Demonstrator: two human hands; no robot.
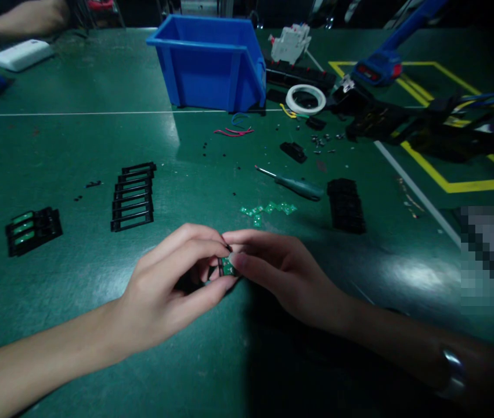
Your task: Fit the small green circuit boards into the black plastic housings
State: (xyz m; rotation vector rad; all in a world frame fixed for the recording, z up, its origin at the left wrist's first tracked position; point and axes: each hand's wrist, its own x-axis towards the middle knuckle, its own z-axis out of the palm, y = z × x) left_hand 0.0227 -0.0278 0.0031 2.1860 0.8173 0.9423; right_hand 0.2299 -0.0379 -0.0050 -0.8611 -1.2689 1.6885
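Between the fingertips of both hands is a small green circuit board (228, 266) set against a black plastic piece, most of which the fingers hide. My left hand (166, 270) is closed around its left side and lower edge. My right hand (288, 270) pinches it from the right, thumb on the board's face. Just beyond lie several tiny green circuit boards (268, 209) in a loose group. A green-handled screwdriver (294, 183) rests past them. Black slotted frames (132, 196) stand to the left, near a black holder (33, 230) with green boards in it.
At the back stands a blue bin (212, 64). A white tape roll (306, 99), scattered screws (323, 140) and red wires (233, 133) lie beyond the hands. On the right are a stack of black parts (346, 206) and a blue power tool (377, 67). Another person's arm (20, 23) rests far left.
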